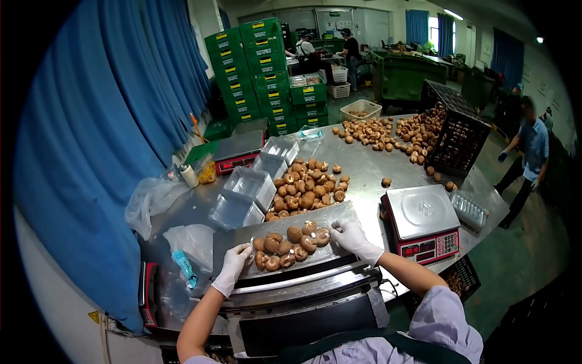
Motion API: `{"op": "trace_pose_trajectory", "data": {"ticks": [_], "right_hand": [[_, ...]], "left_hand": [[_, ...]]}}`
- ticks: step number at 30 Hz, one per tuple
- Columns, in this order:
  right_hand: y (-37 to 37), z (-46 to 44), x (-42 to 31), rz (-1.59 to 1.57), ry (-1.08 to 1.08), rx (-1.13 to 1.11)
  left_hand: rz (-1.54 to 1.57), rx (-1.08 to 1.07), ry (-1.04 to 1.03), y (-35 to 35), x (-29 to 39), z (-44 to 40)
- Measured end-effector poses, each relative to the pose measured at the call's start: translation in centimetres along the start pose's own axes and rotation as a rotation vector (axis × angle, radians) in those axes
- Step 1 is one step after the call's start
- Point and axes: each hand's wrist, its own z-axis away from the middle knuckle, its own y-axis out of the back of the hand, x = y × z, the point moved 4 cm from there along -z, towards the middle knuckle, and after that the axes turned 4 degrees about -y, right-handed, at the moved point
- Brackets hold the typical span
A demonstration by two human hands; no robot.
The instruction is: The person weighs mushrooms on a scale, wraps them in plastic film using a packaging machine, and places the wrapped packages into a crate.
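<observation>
Brown shiitake mushrooms [285,247] lie grouped in a shallow clear plastic tray, whose edges are hard to make out, on the wrapping machine [309,318] in front of me. My left hand [234,267], in a white glove, pinches the tray's left end. At the opposite end my right hand [357,241], gloved too, has its fingers closed on the edge beside the last mushroom. Clear film [342,213] spreads flat just behind the tray. A larger mushroom pile [309,187] sits beyond it, next to empty clear trays [250,187].
To the right stands a red scale [422,212]; another scale [238,151] is back left. A black crate [459,130] lies tipped with mushrooms spilling out. Plastic bags [151,203] rest at left. Green crates [248,73] are stacked behind. A person [532,145] walks at right.
</observation>
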Motion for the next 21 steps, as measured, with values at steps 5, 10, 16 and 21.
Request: {"op": "trace_pose_trajectory", "data": {"ticks": [5,10,16,21], "right_hand": [[-0.6,0.9,-1.0,0.326,0.102,0.088],[0.1,1.2,-2.8,0.453,0.014,0.001],[-0.5,0.1,-1.1,0.482,-0.042,-0.110],[-0.7,-0.3,0.0,0.419,-0.078,-0.182]], "left_hand": [[-0.411,0.017,-0.015,0.7,-0.3,0.0],[-0.377,-0.041,0.146,-0.3,0.6,1.0],[-0.490,-0.092,0.101,0.7,-2.0,-1.3],[-0.472,-0.110,0.117,0.9,-2.7,-1.5]]}}
